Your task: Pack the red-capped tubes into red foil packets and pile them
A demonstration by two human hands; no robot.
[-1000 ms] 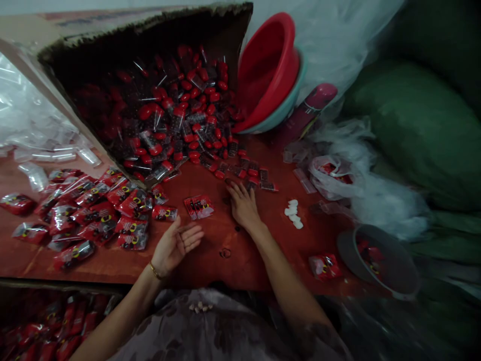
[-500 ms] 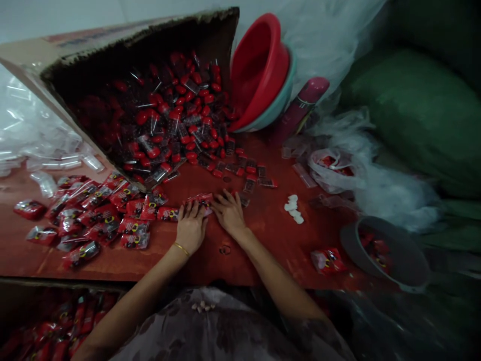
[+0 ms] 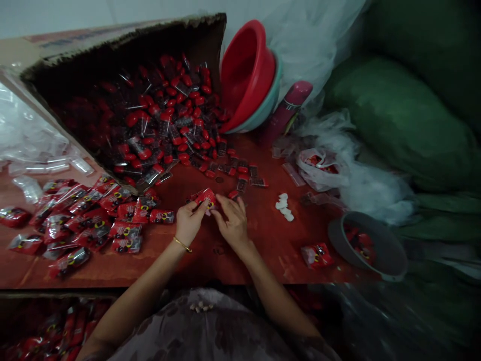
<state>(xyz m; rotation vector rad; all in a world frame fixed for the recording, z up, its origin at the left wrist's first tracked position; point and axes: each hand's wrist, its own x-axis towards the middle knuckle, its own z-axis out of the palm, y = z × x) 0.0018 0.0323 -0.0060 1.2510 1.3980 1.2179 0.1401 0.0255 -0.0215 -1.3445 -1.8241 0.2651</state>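
A small red printed plastic packet [image 3: 206,197] is held up just above the tabletop between my two hands. My left hand [image 3: 190,220] pinches it between thumb and fingers at its left side. My right hand [image 3: 233,223] has thumb and forefinger on its right edge, with the other fingers bent loosely. Beside my left hand lies a pile of similar filled red packets [image 3: 93,220]. Just past my right fingertips are a few small clear cases with red ends [image 3: 242,184].
Behind my hands a tipped cardboard box [image 3: 35,75] spills many red-ended cases. Red basin [image 3: 267,67], pink bottle [image 3: 287,108] and white plastic bag [image 3: 326,173] stand at the back right. White pieces [image 3: 284,206], a single packet [image 3: 316,254] and a grey bowl [image 3: 394,258] lie rightward.
The packet has come up off the tabletop, tilted, between my hands. My fingers went from lying flat over it to pinching it. The whole view has shifted slightly.
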